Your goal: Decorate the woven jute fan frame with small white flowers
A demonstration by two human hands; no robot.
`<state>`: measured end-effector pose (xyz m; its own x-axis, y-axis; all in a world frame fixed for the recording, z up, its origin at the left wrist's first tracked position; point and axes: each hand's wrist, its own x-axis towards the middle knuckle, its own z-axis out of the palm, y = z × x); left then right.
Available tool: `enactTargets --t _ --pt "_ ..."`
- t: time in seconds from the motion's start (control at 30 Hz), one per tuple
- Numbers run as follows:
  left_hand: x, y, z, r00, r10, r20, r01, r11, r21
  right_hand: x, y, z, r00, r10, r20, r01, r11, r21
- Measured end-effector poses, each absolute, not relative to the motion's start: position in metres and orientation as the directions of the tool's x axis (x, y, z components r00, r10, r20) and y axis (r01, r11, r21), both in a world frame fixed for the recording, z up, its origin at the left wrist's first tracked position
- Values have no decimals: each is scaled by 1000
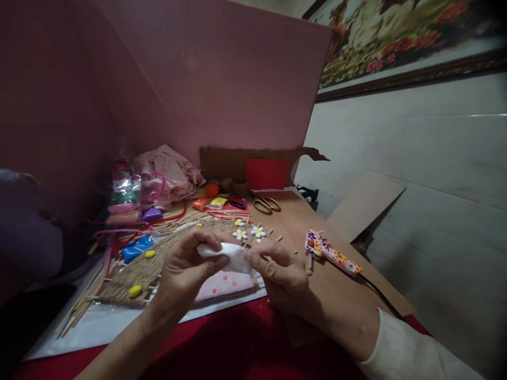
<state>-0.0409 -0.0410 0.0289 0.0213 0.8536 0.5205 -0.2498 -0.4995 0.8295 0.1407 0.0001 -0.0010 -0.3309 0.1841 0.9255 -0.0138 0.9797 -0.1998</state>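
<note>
Pinched between both hands above the near edge of the mat [146, 269]: a lump of white clay [227, 254], half wrapped in clear film. Left hand [184, 269] curled over its left end, thumb and fingertips clenched on it; right hand [283, 274] gripping the other end, thumb and forefinger closed on the film. Held just above a pink dotted pad [224, 284], not resting on it.

Laid out beyond, on the woven mat: two finished white flowers [249, 233] with yellow centres, yellow clay bits [135, 290] and a blue pack [134, 249] to the left. Bamboo sticks [79, 309] fanned along the mat's near left edge. Further back, scissors [266, 204] on the brown board [317, 221], and a patterned glue gun [330, 254] lying to the right, cord trailing toward the sleeve.

Judged from the grip, peeling or pulling off a portion of clay in hand. Best done with short, even pinches rather than one long tug, so as to keep the lump from stretching thin or tearing ragged. Worth keeping the film folded back clear of the fingertips, lest it get worked into the clay. Advisable, too, to hold the work over the pad, well away from the glue gun's tip and the loose stick ends, either likely to mark a soft white surface. Whether the clay is soft or already stiffening: impossible to tell here.
</note>
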Motion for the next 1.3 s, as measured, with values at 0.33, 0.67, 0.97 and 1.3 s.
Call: enactTargets --t 0.33,0.67,0.97,1.3 --pt "-40 -43 29 -16 847 532 -193 -525 829 138 1 -1 -347 188 919 -25 978 -209" --pt "-39 -44 32 -26 866 500 -218 -493 842 140 -2 -2 -342 196 919 1 978 -209" --pt "-40 -46 34 -30 854 519 -146 -517 843 138 -2 2 -385 202 901 -31 972 -232" --pt "-41 -42 31 -21 873 487 -196 -482 854 140 0 5 -378 204 903 -63 968 -245"
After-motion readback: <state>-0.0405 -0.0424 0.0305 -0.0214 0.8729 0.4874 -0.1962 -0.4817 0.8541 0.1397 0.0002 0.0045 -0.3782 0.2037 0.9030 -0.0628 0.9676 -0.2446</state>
